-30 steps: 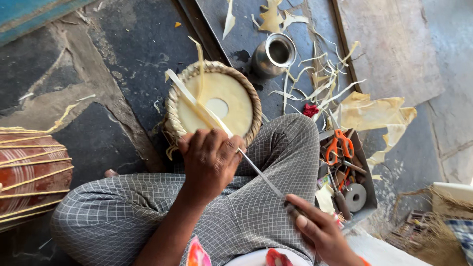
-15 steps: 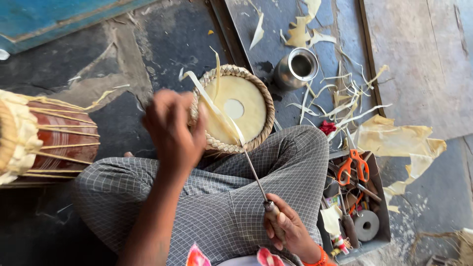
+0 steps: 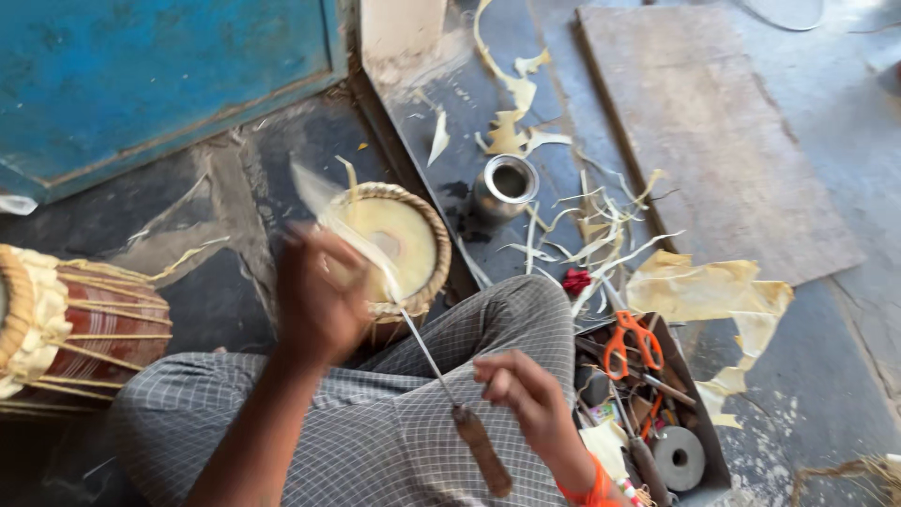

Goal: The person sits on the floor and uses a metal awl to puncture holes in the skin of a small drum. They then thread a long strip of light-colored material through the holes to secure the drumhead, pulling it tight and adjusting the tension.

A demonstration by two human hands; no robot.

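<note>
Left hand (image 3: 319, 305), blurred, is closed on a pale strip (image 3: 324, 202) just left of the drum head (image 3: 394, 246) resting against the lap. Right hand (image 3: 527, 399) hangs loosely curled and empty beside the wooden-handled awl (image 3: 450, 394), whose tip meets the drum head; tool tray (image 3: 699, 376) farther right.

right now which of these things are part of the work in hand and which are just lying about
In hand:
- left hand pulling a pale strip
- round drumhead
- wooden-handled awl beside the right hand

Lying about:
- finished drum
- steel cup
- orange scissors
- tool tray
- hide scraps
</note>
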